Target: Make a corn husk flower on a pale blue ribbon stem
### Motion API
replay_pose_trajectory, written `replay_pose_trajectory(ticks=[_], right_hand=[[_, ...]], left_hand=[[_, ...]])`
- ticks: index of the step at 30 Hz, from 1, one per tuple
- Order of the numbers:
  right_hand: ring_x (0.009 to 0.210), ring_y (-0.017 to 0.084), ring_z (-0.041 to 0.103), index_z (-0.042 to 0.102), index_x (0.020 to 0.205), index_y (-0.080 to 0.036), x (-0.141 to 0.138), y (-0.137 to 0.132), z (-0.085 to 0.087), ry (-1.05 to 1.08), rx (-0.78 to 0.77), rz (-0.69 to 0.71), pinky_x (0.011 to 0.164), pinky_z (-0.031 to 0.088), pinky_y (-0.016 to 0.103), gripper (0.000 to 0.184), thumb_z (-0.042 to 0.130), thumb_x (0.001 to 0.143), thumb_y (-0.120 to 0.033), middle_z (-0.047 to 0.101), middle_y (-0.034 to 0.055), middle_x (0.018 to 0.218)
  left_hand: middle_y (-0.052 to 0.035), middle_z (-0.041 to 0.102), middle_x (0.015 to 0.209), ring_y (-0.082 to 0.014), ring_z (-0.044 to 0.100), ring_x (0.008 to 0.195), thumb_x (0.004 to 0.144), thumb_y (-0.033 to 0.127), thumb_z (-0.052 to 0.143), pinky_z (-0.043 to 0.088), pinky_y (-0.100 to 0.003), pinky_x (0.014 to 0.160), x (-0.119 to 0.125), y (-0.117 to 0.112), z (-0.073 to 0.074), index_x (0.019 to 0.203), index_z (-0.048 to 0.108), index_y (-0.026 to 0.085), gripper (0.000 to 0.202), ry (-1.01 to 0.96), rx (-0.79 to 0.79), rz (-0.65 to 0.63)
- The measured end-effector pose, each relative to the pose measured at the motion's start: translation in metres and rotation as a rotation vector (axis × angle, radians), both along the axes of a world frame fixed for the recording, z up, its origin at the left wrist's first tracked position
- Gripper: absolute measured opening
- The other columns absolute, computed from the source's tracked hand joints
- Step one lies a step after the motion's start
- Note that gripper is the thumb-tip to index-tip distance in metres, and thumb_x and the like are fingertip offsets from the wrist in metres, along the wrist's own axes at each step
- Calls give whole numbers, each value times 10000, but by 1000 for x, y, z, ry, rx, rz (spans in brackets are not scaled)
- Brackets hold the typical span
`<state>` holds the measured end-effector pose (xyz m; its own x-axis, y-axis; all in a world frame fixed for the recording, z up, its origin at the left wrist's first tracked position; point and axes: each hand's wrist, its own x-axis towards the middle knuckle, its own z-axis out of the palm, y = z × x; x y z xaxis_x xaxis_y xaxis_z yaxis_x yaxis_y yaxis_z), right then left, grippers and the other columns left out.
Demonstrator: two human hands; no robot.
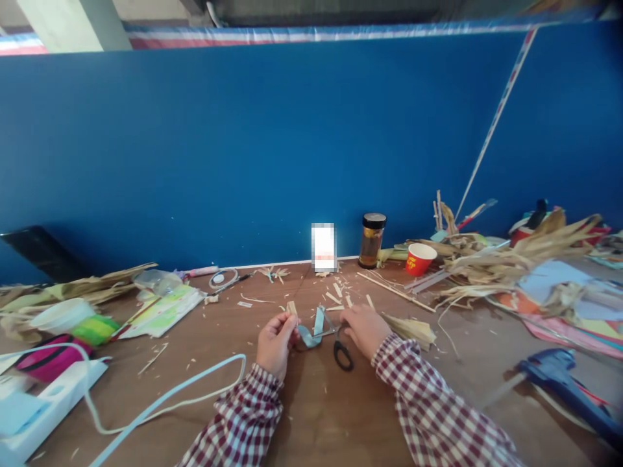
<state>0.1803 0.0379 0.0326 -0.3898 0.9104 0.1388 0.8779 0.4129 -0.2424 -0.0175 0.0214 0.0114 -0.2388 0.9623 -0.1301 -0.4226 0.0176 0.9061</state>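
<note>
My left hand (pixel 275 344) is closed in a pinch on a short pale strip of corn husk (pixel 292 308), which sticks up past the thumb. A curled light-blue strip (pixel 311 336) lies just to the right of those fingers; whether they also hold its end I cannot make out. My right hand (pixel 366 329) is closed around a pair of scissors with black handles (pixel 343 357). One handle loop shows below the hand and the other is hidden by the fingers. The scissor blades are parted at the blue strip. Several small cut husk pieces (pixel 333 298) lie beyond the hands.
Behind the table (pixel 311 415) rises a blue partition (pixel 243 143). A dark-lidded jar (pixel 372 241), a red paper cup (pixel 421 259) and dry corn husks (pixel 540 259) stand or lie at the right. A blue glue gun (pixel 559 376) is nearer. White cables (pixel 185 389) and a power strip (pixel 58 402) occupy the left.
</note>
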Motion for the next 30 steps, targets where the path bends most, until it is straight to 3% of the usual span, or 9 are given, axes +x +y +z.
replay_pose_trajectory(ticks=[4,10,14,17,22,24,28,30], right_hand=[[888,199,537,619,935,-206,0,2,3,-75,-16,-8,770,375,289,298,411,796,-43,603,83,916],[833,181,552,591,1023,-257,7,0,10,-39,-30,-139,694,367,259,312,375,850,-111,597,70,883],[876,191,537,592,1041,-236,6,0,6,40,43,-128,774,370,282,320,386,835,-104,613,72,877],[925,190,536,585,1083,-183,4,4,1,242,70,-109,848,370,303,371,367,804,-72,619,92,946],[999,200,547,573,1131,-163,3,9,0,656,-156,-61,881,403,348,399,312,830,-184,615,82,1076],[1036,216,535,575,1142,-155,4,8,3,661,-236,-10,915,383,378,405,332,826,-224,610,90,1098],[1045,247,515,602,1113,-136,13,6,10,544,-202,-22,951,330,426,383,446,776,-228,599,124,1088],[1027,240,515,585,1129,-153,17,5,14,632,-239,-15,935,342,425,384,490,768,-243,592,112,1087]], left_hand=[[12,613,637,-41,478,450,538,337,760,398,-159,432,-2,1,0,738,597,122,336,11,14,49],[26,594,579,-54,483,444,526,363,756,398,-174,444,-1,2,-3,692,587,126,335,69,10,-16],[30,591,569,-55,481,434,568,371,729,378,-171,430,1,1,-7,690,587,135,301,169,37,-68],[27,600,595,-51,475,431,588,375,715,381,-171,434,2,1,-9,711,585,138,297,188,37,-79],[25,600,617,-46,467,434,594,366,713,386,-173,447,2,0,-8,717,587,136,290,163,27,-84],[21,600,616,-49,470,437,604,363,707,381,-173,445,2,-1,-6,708,587,134,278,177,38,-84],[17,602,620,-52,475,441,621,361,695,373,-171,442,2,-1,-4,701,585,134,264,198,42,-80],[15,601,624,-53,476,444,624,364,691,379,-174,446,2,-1,-4,703,588,133,265,200,45,-81]])
